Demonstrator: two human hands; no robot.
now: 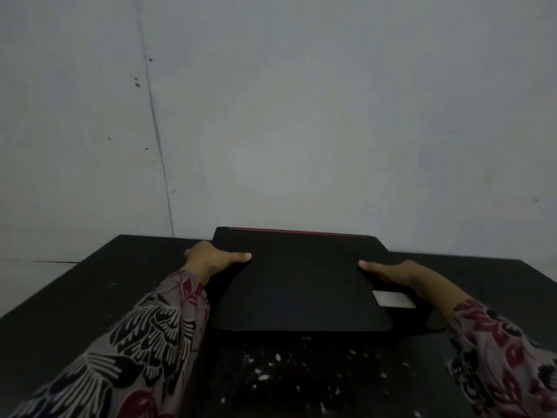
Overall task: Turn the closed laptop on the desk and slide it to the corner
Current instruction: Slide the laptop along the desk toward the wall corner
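Observation:
A closed black laptop (301,282) lies on the black desk (75,303), its far edge with a red strip close to the wall. A small grey sticker (393,298) sits near its right front corner. My left hand (214,259) grips the laptop's left side, thumb flat on the lid. My right hand (398,274) grips the right side, thumb also on the lid. The fingers of both hands are hidden under or beside the laptop's edges.
A grey wall (301,116) rises straight behind the desk. The desk's left edge runs diagonally at the left, with pale floor (27,282) beyond it. White specks (271,366) mark the desk surface in front of the laptop. Patterned sleeves cover both forearms.

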